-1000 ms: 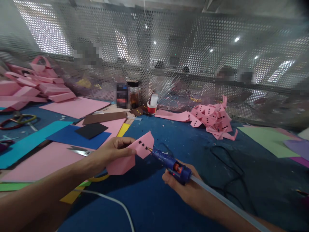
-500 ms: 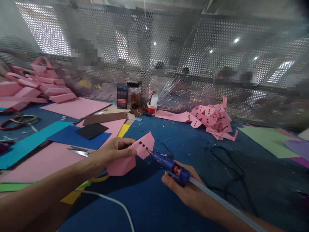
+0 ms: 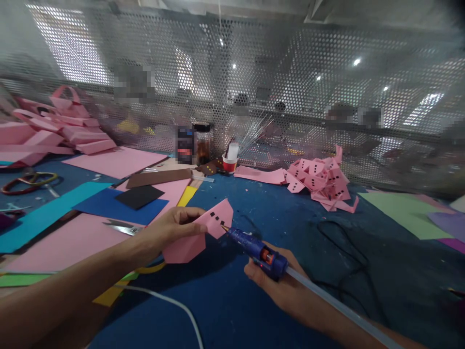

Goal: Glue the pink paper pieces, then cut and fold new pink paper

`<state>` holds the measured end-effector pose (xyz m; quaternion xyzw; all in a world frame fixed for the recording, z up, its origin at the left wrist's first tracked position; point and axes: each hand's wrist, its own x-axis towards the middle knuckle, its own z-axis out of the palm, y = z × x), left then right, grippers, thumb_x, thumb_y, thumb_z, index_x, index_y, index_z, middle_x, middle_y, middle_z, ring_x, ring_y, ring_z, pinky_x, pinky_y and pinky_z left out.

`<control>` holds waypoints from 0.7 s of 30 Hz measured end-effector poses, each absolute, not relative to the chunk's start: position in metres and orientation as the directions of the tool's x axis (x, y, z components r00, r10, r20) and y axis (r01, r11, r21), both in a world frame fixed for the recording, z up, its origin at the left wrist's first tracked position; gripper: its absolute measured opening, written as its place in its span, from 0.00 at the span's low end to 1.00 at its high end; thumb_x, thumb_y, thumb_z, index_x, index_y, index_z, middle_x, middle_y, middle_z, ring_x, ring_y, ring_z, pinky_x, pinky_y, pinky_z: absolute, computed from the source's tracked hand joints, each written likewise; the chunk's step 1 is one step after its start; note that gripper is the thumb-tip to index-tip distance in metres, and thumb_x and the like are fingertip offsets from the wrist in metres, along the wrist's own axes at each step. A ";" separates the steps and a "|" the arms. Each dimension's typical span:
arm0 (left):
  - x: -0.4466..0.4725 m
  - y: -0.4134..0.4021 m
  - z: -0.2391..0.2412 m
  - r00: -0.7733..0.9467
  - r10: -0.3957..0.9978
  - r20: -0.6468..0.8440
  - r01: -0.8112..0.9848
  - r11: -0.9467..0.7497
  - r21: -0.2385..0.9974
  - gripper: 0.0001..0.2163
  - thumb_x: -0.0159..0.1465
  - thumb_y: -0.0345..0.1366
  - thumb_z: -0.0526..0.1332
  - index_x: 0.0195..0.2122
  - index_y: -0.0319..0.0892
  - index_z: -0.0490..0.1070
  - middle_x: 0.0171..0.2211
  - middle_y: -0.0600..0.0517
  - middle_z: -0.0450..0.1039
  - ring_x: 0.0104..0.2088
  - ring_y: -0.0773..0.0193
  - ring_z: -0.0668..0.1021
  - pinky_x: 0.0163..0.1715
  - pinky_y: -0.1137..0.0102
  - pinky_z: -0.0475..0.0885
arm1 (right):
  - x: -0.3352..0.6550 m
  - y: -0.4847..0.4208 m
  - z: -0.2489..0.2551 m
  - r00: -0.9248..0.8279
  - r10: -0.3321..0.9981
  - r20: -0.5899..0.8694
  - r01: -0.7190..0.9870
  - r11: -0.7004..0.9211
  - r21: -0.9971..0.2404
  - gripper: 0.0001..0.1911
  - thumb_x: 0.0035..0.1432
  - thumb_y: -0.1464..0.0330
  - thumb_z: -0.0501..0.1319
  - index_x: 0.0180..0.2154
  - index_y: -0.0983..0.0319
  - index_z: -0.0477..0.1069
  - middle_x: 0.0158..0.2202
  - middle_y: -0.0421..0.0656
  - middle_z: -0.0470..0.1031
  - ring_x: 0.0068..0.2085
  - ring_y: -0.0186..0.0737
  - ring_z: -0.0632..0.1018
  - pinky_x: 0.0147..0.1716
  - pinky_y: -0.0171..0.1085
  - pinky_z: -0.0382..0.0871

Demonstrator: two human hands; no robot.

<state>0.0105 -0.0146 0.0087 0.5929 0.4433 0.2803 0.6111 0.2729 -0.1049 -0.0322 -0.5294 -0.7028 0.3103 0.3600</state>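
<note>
Between thumb and fingers, my left hand (image 3: 181, 227) pinches a folded pink paper piece (image 3: 186, 249) whose pointed flap bears three small black squares. My right hand (image 3: 271, 278) is wrapped around a blue glue gun (image 3: 250, 245), with a long clear glue stick (image 3: 337, 305) coming out of its back end. The gun's nozzle is at the flap, right by the lowest black square; whether it touches the paper I cannot tell. Both hands are above the dark blue table (image 3: 232, 305).
Scissors (image 3: 123, 228) lie on pink sheets at left, beside blue and black paper. A heap of dotted pink pieces (image 3: 317, 179) sits at back right, a red-and-white cup (image 3: 230, 162) at back centre. A black cord (image 3: 348, 252) and a white cable (image 3: 174, 300) cross the table.
Hands, glue gun and pink piece hold almost the same position. The whole view has shifted very slightly; nothing has been let go or picked up.
</note>
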 end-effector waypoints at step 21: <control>0.011 -0.016 0.010 0.487 0.854 -0.184 0.204 0.093 0.975 0.14 0.56 0.45 0.70 0.39 0.42 0.81 0.25 0.52 0.74 0.21 0.70 0.67 0.18 0.77 0.56 | 0.273 -0.104 -0.032 -0.214 0.965 0.150 0.488 0.238 -0.840 0.15 0.61 0.55 0.62 0.33 0.60 0.73 0.26 0.38 0.71 0.27 0.33 0.70 0.26 0.30 0.66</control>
